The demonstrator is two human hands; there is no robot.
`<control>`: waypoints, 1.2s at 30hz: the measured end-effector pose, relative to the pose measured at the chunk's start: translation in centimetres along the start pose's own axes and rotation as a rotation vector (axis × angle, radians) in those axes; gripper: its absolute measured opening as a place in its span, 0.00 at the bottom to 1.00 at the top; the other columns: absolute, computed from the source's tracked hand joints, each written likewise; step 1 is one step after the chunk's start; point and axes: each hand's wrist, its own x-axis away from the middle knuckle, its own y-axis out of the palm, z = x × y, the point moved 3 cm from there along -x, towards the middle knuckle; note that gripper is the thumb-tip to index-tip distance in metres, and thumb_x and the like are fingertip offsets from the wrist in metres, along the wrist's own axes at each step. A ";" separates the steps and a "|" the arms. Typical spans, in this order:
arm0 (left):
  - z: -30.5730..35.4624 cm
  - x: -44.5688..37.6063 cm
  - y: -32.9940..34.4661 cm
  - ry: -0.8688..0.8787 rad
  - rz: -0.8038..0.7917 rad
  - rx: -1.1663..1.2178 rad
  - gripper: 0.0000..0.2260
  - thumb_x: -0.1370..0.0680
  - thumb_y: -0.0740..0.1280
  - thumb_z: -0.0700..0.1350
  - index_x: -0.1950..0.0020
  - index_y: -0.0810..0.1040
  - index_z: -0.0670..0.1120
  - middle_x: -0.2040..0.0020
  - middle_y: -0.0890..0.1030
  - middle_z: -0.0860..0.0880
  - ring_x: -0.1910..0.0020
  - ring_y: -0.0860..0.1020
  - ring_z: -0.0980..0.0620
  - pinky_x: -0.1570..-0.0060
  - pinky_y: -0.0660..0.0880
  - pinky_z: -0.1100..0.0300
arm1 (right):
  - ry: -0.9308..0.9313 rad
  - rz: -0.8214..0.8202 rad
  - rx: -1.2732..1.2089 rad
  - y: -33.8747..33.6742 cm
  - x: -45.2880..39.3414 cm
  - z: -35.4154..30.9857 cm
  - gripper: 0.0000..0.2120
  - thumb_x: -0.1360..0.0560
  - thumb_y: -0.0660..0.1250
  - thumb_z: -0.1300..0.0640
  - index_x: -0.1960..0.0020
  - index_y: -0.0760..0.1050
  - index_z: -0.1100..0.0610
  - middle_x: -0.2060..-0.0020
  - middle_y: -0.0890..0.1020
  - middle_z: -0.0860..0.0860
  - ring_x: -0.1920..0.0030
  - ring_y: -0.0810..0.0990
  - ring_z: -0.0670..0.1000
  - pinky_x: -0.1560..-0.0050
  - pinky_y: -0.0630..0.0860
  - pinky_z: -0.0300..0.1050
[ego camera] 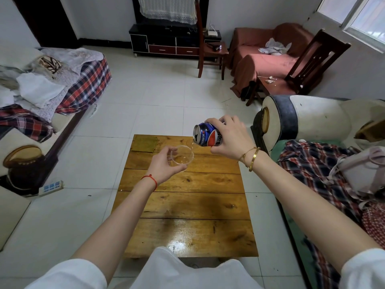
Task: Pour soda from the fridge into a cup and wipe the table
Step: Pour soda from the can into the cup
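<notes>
While our right grip (228, 136) clamps the blue soda can (208, 135) tipped on its side, a thin stream falls from its mouth into the clear cup (181, 155) at eight o'clock of it. Our left grip (164, 163) curls round that cup above the wooden bench (187, 205). A green cloth (145, 144) lies at the bench's eleven o'clock corner.

Daylight from window (360, 19) at 1 o'clock; glare on table (187, 240) near edge; sharp focus; wide-angle bending at edges.
</notes>
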 end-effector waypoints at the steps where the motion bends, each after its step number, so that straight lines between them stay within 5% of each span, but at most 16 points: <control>1: 0.0 0.0 0.0 0.000 0.001 -0.001 0.31 0.31 0.78 0.51 0.32 0.71 0.47 0.35 0.78 0.48 0.37 0.76 0.48 0.40 0.75 0.56 | -0.001 0.002 0.002 -0.1 0.0 0.0 0.34 0.33 0.71 0.45 0.30 0.64 0.45 0.43 0.72 0.52 0.42 0.68 0.53 0.44 0.69 0.47; 36: -0.3 0.3 -0.3 0.013 -0.010 -0.006 0.32 0.31 0.79 0.51 0.32 0.71 0.46 0.34 0.77 0.47 0.36 0.76 0.48 0.39 0.74 0.56 | -0.017 -0.003 0.028 -0.7 0.1 -1.2 0.35 0.33 0.72 0.45 0.29 0.63 0.45 0.42 0.72 0.52 0.40 0.67 0.53 0.43 0.66 0.47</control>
